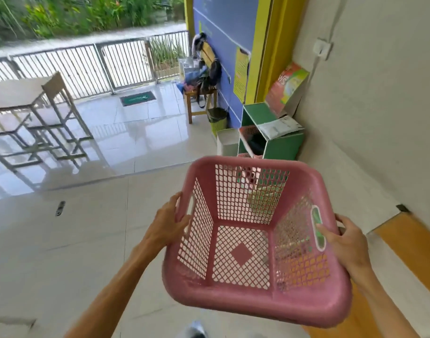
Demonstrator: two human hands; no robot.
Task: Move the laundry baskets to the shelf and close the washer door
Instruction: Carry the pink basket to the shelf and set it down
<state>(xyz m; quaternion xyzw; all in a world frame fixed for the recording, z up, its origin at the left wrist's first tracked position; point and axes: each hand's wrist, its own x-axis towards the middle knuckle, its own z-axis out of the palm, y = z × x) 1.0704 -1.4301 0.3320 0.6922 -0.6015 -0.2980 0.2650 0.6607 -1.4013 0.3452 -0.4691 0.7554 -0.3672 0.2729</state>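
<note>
- While the empty pink plastic lattice laundry basket hangs in the air above the pale tiled floor, both bare hands carry it, one at each short end.
- Left hand: grip clenched on the left rim by the handle slot, fingers curled over the edge.
- Right hand: grip clenched on the right rim, thumb laid across the green-trimmed handle slot.
- Basket rides roughly level, tipped slightly toward the wearer; its long axis runs left to right between the two hands.
- Target, by my reading: the green boxy open-fronted shelf unit against the cream wall, straight ahead and a little right of the basket's far edge, well apart from it.
- A second pink lattice basket already sits in the shelf's upper opening; another pink rim shows just below.
- Right hand is on the shelf side, so it would likely lead the insertion.
- Washer not in view; door state unknown.
</note>
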